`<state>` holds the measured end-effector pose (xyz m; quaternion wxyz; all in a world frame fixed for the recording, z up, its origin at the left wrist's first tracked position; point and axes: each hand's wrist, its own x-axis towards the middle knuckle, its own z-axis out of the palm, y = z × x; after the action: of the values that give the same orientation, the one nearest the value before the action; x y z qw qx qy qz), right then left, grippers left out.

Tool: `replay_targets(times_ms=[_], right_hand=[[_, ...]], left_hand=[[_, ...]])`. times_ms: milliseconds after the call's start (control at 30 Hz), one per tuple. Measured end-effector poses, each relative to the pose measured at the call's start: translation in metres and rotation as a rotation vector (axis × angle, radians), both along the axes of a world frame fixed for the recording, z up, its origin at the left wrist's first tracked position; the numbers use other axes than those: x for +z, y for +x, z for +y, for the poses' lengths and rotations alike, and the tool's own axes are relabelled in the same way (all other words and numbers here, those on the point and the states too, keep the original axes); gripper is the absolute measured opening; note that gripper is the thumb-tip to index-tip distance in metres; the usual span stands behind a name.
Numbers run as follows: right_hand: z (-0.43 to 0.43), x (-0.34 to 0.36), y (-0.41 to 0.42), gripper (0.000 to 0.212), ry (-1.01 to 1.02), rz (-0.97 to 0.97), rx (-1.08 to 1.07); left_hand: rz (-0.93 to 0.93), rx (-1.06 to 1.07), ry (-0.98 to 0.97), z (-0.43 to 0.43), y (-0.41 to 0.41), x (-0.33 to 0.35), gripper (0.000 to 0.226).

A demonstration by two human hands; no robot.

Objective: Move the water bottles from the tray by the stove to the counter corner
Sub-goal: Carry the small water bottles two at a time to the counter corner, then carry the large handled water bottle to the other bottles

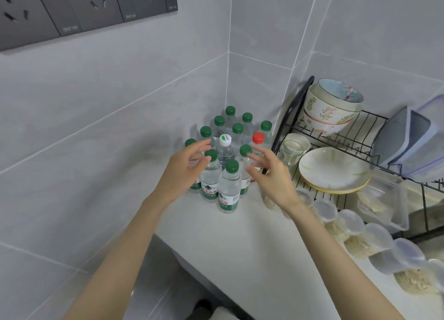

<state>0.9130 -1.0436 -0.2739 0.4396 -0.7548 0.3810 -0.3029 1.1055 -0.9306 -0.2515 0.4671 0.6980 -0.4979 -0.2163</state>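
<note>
Several small clear water bottles (229, 190) stand upright in a tight cluster in the corner of the white counter (240, 247), against the tiled walls. Most have green caps; one has a white cap (225, 140) and one a red cap (258, 137). My left hand (185, 170) hovers at the left side of the cluster, fingers spread, holding nothing. My right hand (271, 175) hovers at the right side, fingers also apart and empty. Both hands partly hide the bottles behind them. No tray or stove is in view.
A black wire dish rack (336, 137) stands right of the bottles with stacked bowls (334, 103), plates (334, 170), a glass (292, 151) and plastic lids. A row of lidded plastic containers (360, 233) with beige powder lines the counter's right side. Grey wall sockets (84, 9) sit upper left.
</note>
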Motion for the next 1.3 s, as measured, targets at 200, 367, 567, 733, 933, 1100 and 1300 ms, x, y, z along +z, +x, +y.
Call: replay_targets(times_ms=[200,367,567,733,933,1100,1300], right_hand=[[0.022,0.015,-0.026,0.046,0.111,-0.194,-0.089],[0.046,0.011,-0.053,0.041,0.237,-0.22,-0.117],[0.079,0.005,-0.085,0.033,0.316,-0.203,-0.188],[0.119,0.012,-0.104,0.033,0.331,-0.221,-0.273],[0.202,0.01,-0.13,0.032,0.334,-0.139,-0.289],[0.281,0.01,-0.164,0.03,0.362,-0.128,-0.367],[0.346,0.012,-0.217,0.029,0.36,-0.136,-0.527]], left_hand=[[0.302,0.038,-0.021,0.021,-0.044,0.013,0.033],[0.432,0.118,0.011,0.045,-0.074,0.006,0.033],[0.62,0.119,0.061,0.083,-0.092,0.002,0.032],[0.603,0.128,0.094,0.12,-0.093,-0.003,0.036],[0.626,0.049,0.162,0.181,-0.107,-0.015,0.034],[0.606,-0.056,0.274,0.234,-0.134,-0.024,0.031],[0.519,-0.325,0.394,0.261,-0.185,-0.016,0.035]])
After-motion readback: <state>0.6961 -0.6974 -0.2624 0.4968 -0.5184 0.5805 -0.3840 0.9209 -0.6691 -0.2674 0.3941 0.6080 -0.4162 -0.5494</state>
